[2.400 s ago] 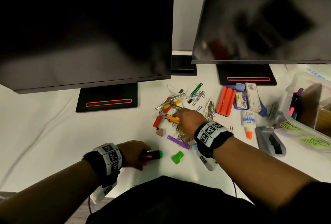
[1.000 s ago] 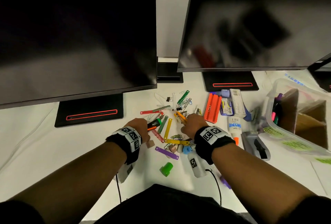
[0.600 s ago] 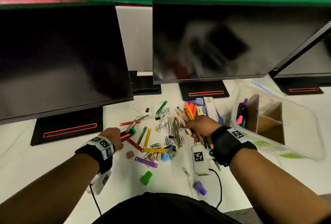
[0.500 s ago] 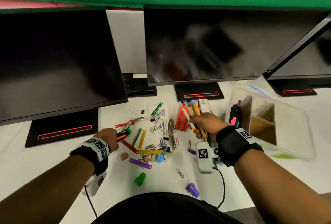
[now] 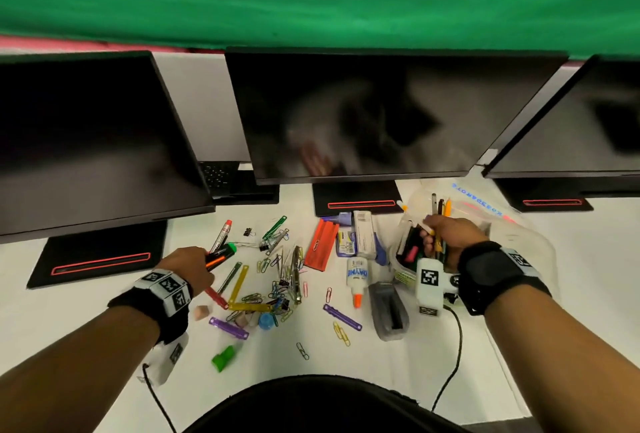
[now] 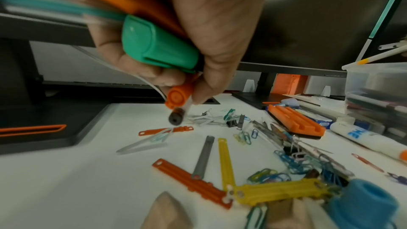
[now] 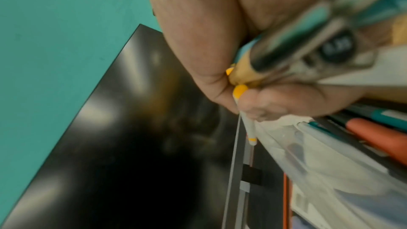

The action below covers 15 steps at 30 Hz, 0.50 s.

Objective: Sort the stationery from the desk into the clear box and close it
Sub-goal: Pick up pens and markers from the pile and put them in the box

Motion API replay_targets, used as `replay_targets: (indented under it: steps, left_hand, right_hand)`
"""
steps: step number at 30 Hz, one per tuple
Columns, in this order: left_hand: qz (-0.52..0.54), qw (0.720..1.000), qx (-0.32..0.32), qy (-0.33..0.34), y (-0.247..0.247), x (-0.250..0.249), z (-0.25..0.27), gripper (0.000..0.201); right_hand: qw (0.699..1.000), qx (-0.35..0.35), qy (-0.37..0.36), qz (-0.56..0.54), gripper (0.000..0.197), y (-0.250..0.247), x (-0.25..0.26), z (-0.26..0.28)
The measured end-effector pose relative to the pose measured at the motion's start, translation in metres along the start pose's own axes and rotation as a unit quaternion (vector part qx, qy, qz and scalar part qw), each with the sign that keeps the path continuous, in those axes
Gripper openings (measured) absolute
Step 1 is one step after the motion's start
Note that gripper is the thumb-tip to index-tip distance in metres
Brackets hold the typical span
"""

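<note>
My right hand (image 5: 446, 235) grips a bundle of pens and pencils (image 5: 440, 212) and holds it upright over the left compartment of the clear box (image 5: 519, 224) at the right of the desk. The right wrist view shows these pens (image 7: 293, 55) inside my curled fingers, right above markers lying in the box (image 7: 330, 149). My left hand (image 5: 188, 264) grips a green-capped highlighter (image 5: 225, 250), an orange marker and a red-tipped pen (image 5: 221, 235) just above the pile. The highlighter (image 6: 158, 48) fills the left wrist view. Paper clips, binder clips and coloured plastic fasteners (image 5: 277, 276) lie scattered mid-desk.
A glue bottle (image 5: 356, 276), a grey stapler (image 5: 389, 309), an orange holder (image 5: 322, 244) and small boxes (image 5: 362, 233) lie between the pile and the box. A loose green cap (image 5: 224, 358) sits near the desk's front edge. Three dark monitors (image 5: 363, 114) stand behind.
My right hand lifted the pen bundle off the pile and carried it right to the clear box. The left hand moved up to the pile, gathered more pens and stays there.
</note>
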<state>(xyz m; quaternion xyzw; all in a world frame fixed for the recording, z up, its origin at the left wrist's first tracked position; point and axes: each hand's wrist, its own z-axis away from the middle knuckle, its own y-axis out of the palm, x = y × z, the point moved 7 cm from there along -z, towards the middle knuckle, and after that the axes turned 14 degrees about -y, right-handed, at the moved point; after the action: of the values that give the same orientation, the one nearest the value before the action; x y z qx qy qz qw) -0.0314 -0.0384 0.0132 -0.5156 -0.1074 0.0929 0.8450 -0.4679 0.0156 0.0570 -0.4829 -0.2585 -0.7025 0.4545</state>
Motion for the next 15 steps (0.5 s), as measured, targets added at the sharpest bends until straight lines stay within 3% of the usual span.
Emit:
replay_targets:
  steps: [4, 8, 15]
  left_hand:
    - [0.024, 0.999, -0.022, 0.008, -0.010, -0.019, 0.021, 0.012]
    - [0.053, 0.997, -0.037, 0.029, -0.015, -0.047, 0.040, 0.015]
    - [0.089, 0.993, -0.017, 0.082, -0.012, -0.105, 0.069, 0.014]
  right_hand:
    - [0.999, -0.013, -0.033, -0.007, 0.023, -0.009, 0.013, -0.007]
    - [0.989, -0.035, -0.053, 0.136, 0.023, -0.023, 0.008, -0.016]
    - [0.971, 0.046, -0.021, 0.233, 0.024, 0.001, 0.009, -0.042]
